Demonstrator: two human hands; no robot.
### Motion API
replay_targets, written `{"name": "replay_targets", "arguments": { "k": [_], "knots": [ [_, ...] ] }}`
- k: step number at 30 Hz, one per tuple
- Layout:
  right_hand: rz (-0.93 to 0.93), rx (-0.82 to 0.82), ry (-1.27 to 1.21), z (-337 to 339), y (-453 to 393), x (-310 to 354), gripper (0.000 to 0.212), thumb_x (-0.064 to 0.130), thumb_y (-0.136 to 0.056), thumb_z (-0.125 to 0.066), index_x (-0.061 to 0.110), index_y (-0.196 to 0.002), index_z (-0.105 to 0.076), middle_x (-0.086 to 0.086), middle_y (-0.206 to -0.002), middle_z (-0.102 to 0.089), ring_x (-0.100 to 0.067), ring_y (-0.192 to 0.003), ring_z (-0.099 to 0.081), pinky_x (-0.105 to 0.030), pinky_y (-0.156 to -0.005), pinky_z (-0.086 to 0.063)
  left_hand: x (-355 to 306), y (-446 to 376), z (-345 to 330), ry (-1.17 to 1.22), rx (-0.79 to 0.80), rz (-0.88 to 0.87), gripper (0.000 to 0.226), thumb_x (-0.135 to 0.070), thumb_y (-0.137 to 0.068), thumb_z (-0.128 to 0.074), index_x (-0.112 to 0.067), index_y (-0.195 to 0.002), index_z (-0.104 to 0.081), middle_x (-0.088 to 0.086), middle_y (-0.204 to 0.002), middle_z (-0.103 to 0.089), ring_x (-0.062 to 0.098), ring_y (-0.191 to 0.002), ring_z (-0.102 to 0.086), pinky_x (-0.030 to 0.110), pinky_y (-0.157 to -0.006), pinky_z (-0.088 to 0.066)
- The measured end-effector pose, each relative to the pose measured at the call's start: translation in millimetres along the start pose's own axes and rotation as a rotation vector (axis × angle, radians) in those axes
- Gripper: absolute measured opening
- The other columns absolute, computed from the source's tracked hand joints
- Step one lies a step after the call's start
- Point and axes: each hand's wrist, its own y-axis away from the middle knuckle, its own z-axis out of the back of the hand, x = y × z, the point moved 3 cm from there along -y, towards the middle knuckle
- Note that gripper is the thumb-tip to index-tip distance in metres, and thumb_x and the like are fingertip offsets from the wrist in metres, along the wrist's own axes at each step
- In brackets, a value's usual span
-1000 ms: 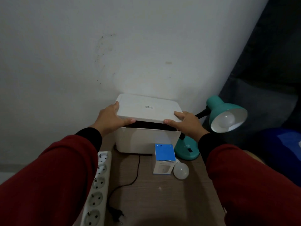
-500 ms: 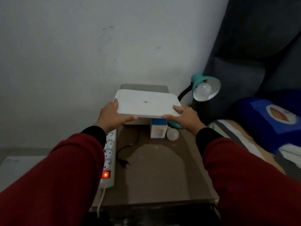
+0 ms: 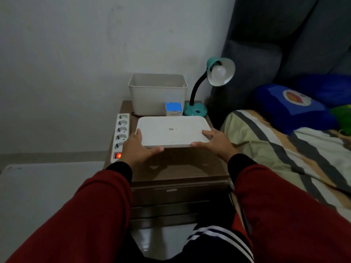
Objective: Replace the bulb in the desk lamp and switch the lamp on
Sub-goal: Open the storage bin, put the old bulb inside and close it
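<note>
A teal desk lamp (image 3: 195, 110) with a black gooseneck stands at the back right of the bedside table (image 3: 180, 168); a white bulb (image 3: 218, 72) sits unlit in its shade. My left hand (image 3: 137, 147) and my right hand (image 3: 214, 141) grip the two near corners of a white box lid (image 3: 172, 131), held flat over the table's middle. Behind it stands the open white storage box (image 3: 157, 93). A blue-topped bulb carton (image 3: 173, 109) sits in front of that box, partly hidden by the lid. The loose spare bulb is hidden.
A white power strip (image 3: 121, 133) with a glowing red switch lies along the table's left edge. A bed with a striped blanket (image 3: 284, 149) and a blue pillow (image 3: 292, 105) is on the right. A grey headboard (image 3: 284, 44) rises behind the lamp.
Both hands have lifted the lid off the white box and drawn it toward me over the table. The view has pulled back, and the open box now shows.
</note>
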Motion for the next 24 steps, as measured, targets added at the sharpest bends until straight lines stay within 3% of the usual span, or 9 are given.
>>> {"name": "replay_targets", "arguments": {
  "k": [4,8,12,16,19,24],
  "knots": [
    [-0.037,0.052,0.038,-14.0,6.4,-15.3,0.087,0.053,-0.072,-0.072,0.012,-0.142,-0.042,-0.01,-0.151,-0.035,-0.028,-0.137,-0.036,-0.038,-0.112,-0.029,14.6,7.8,-17.6,-0.059,0.057,0.057,0.113,-0.058,-0.068,-0.072,-0.004,-0.15,-0.015,0.013,-0.149,-0.034,0.03,-0.133,-0.038,0.036,-0.107,-0.037],
    [-0.074,0.138,0.107,-26.0,4.1,-22.8,0.09,0.058,-0.071,-0.071,0.015,-0.144,-0.04,-0.01,-0.152,-0.033,-0.028,-0.138,-0.035,-0.038,-0.114,-0.03,24.8,9.4,-27.6,-0.134,0.122,0.115,0.106,-0.061,-0.065,-0.072,-0.001,-0.141,-0.031,0.015,-0.135,-0.049,0.03,-0.121,-0.048,0.034,-0.094,-0.044],
    [-0.093,0.217,0.153,-36.8,-1.0,-26.4,0.087,0.049,-0.076,-0.072,0.011,-0.146,-0.035,-0.012,-0.154,-0.029,-0.028,-0.139,-0.032,-0.034,-0.113,-0.028,26.5,9.8,-34.9,-0.249,0.19,0.139,0.094,-0.059,-0.066,-0.073,-0.001,-0.132,-0.039,0.016,-0.127,-0.055,0.031,-0.116,-0.052,0.03,-0.082,-0.041],
    [-0.098,0.292,0.269,-46.9,-6.6,-26.4,0.088,0.05,-0.079,-0.067,0.008,-0.147,-0.031,-0.015,-0.153,-0.029,-0.028,-0.139,-0.032,-0.033,-0.111,-0.029,26.5,4.3,-37.9,-0.29,0.209,0.166,0.098,-0.056,-0.063,-0.077,0.0,-0.132,-0.036,0.017,-0.131,-0.052,0.031,-0.12,-0.05,0.032,-0.086,-0.042],
    [-0.093,0.341,0.378,-54.6,-14.1,-25.6,0.085,0.056,-0.077,-0.066,0.005,-0.139,-0.04,-0.016,-0.145,-0.042,-0.029,-0.132,-0.04,-0.035,-0.105,-0.035,25.3,2.0,-40.1,-0.277,0.243,0.2,0.098,-0.047,-0.063,-0.081,0.001,-0.134,-0.034,0.018,-0.134,-0.049,0.03,-0.123,-0.048,0.032,-0.092,-0.043],
    [-0.099,0.411,0.493,-57.5,-28.3,-23.0,0.053,0.046,-0.075,-0.072,0.007,-0.109,-0.058,-0.012,-0.118,-0.058,-0.024,-0.103,-0.052,-0.031,-0.082,-0.041,17.2,-3.6,-40.6,-0.43,0.318,0.202,0.088,-0.047,-0.069,-0.077,0.002,-0.132,-0.04,0.019,-0.135,-0.048,0.029,-0.125,-0.046,0.032,-0.099,-0.042]
  ]
}}
